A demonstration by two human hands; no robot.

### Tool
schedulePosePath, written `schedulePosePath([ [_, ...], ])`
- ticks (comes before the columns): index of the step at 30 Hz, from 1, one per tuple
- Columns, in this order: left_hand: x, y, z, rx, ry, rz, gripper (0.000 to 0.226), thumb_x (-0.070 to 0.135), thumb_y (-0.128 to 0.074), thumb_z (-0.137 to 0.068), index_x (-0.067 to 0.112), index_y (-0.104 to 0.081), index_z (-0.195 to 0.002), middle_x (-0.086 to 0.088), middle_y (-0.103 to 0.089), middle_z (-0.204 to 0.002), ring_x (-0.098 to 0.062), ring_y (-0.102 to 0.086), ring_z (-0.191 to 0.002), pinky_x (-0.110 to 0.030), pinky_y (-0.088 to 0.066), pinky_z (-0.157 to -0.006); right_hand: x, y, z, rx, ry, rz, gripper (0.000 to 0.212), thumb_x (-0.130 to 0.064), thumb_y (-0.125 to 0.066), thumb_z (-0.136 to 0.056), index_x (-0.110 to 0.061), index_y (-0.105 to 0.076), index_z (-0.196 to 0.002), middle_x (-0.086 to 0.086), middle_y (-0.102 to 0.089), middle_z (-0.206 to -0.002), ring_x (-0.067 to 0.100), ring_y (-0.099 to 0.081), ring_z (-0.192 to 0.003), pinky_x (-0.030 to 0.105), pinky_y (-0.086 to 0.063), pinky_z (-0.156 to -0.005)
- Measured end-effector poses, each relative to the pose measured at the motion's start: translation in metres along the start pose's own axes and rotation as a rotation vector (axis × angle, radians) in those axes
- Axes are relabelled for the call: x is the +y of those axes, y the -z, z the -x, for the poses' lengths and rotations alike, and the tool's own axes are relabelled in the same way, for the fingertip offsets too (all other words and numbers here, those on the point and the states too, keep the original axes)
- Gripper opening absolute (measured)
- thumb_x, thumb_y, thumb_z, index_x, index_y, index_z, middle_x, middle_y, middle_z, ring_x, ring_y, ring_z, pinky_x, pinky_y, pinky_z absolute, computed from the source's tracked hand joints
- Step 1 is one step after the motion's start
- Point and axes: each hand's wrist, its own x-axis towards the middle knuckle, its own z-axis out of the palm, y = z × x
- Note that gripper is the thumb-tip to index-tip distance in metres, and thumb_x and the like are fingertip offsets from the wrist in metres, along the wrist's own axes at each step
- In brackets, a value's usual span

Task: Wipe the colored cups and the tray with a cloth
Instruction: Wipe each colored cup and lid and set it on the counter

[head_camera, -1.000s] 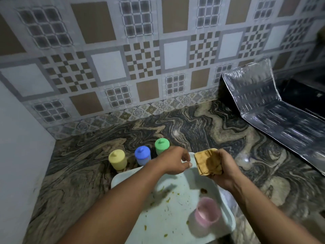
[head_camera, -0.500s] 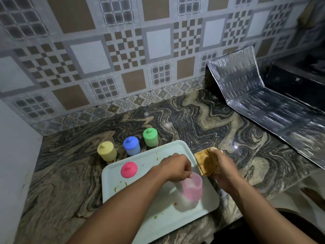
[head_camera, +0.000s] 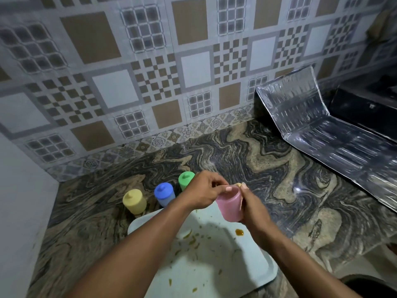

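Observation:
My left hand grips the rim of an open pink cup, lifted above the far end of the pale tray. My right hand holds the yellow cloth against the cup's right side; only a strip of cloth shows. The tray carries green crumbs and a brown spot. Behind the tray on the counter stand a yellow cup, a blue cup and a green cup, each with a lid on. The pink lid is hidden behind my left forearm.
A marbled stone counter runs to a tiled wall. A crinkled foil sheet lies at the right, bent up against the wall, with a dark stove behind it. A white wall closes the left side.
My left hand took the pink cup off the tray and raised it. The right hand brought the cloth against the cup's side.

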Motion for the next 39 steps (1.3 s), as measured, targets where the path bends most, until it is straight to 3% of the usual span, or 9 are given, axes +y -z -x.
schedulePosePath([
  [3,0.008,0.009,-0.002,-0.038,-0.017,0.039,0.006,0.032,-0.083,-0.08,0.032,-0.078,-0.077,0.003,-0.052,-0.094,-0.01,-0.055,-0.082,-0.026,-0.046,-0.071,-0.013,0.001,-0.002,-0.142,-0.314,-0.345,0.048,-0.044,-0.049,-0.099,-0.003,-0.073,-0.109,0.025,-0.07,-0.104,0.041,-0.064,-0.087,0.046,-0.055,-0.073],
  [5,0.015,0.013,-0.003,-0.028,-0.019,0.04,0.009,0.031,-0.083,-0.081,0.036,-0.076,-0.079,0.001,-0.051,-0.098,-0.008,-0.054,-0.082,-0.019,-0.044,-0.074,-0.015,-0.003,-0.002,-0.184,-0.36,-0.445,0.047,-0.041,-0.053,-0.095,-0.001,-0.077,-0.098,0.026,-0.067,-0.096,0.039,-0.062,-0.078,0.04,-0.054,-0.063],
  [7,0.02,0.02,-0.004,0.045,-0.025,0.052,0.006,0.037,-0.08,-0.084,0.035,-0.074,-0.084,-0.001,-0.059,-0.1,-0.009,-0.059,-0.082,-0.023,-0.047,-0.077,-0.018,-0.012,-0.008,-0.158,-0.319,-0.445,0.048,-0.041,-0.051,-0.094,-0.002,-0.078,-0.09,0.024,-0.068,-0.09,0.036,-0.062,-0.073,0.036,-0.052,-0.059],
  [12,0.028,0.035,-0.004,-0.014,-0.071,-0.036,0.018,0.044,-0.081,-0.081,0.027,-0.079,-0.084,0.002,-0.059,-0.108,-0.005,-0.06,-0.095,-0.028,-0.049,-0.09,-0.026,-0.023,-0.032,0.083,-0.146,-0.289,0.047,-0.045,-0.051,-0.098,-0.006,-0.066,-0.119,0.023,-0.073,-0.109,0.037,-0.066,-0.089,0.044,-0.056,-0.068],
  [20,0.02,0.068,-0.003,-0.162,-0.039,0.21,0.013,0.018,-0.068,-0.095,0.016,-0.077,-0.104,0.003,-0.038,-0.152,-0.013,-0.038,-0.142,-0.044,-0.034,-0.116,-0.034,-0.036,-0.036,-0.212,-0.424,-0.604,0.047,-0.039,-0.051,-0.093,-0.001,-0.065,-0.118,0.025,-0.066,-0.098,0.037,-0.063,-0.073,0.037,-0.055,-0.055],
  [26,0.029,0.071,-0.002,-0.083,-0.024,0.152,0.014,0.033,-0.073,-0.09,0.023,-0.079,-0.098,0.002,-0.046,-0.148,-0.011,-0.043,-0.137,-0.039,-0.038,-0.111,-0.039,-0.048,-0.045,-0.062,-0.142,-0.383,0.047,-0.043,-0.048,-0.1,-0.003,-0.064,-0.121,0.023,-0.07,-0.093,0.034,-0.066,-0.076,0.042,-0.053,-0.068],
  [32,0.024,0.077,0.002,-0.178,-0.045,0.411,0.018,0.027,-0.07,-0.089,0.018,-0.079,-0.101,0.003,-0.041,-0.155,-0.009,-0.045,-0.139,-0.04,-0.042,-0.111,-0.05,-0.05,-0.031,-0.278,-0.349,-0.578,0.049,-0.042,-0.049,-0.095,-0.002,-0.069,-0.115,0.025,-0.066,-0.098,0.034,-0.065,-0.071,0.033,-0.056,-0.052],
  [35,0.032,0.075,0.0,-0.13,0.014,0.333,0.035,0.036,-0.072,-0.085,0.012,-0.078,-0.109,-0.001,-0.052,-0.146,-0.012,-0.054,-0.13,-0.041,-0.049,-0.102,-0.05,-0.053,-0.034,-0.122,-0.135,-0.435,0.047,-0.045,-0.043,-0.102,-0.005,-0.066,-0.112,0.019,-0.071,-0.085,0.029,-0.067,-0.068,0.037,-0.053,-0.06],
  [39,0.035,0.076,-0.002,-0.103,-0.08,0.256,0.008,0.019,-0.072,-0.092,0.021,-0.08,-0.094,0.003,-0.046,-0.148,-0.014,-0.045,-0.137,-0.038,-0.039,-0.11,-0.05,-0.055,-0.037,0.009,-0.023,-0.265,0.049,-0.046,-0.043,-0.102,-0.004,-0.068,-0.111,0.02,-0.073,-0.085,0.031,-0.065,-0.069,0.038,-0.051,-0.06],
])
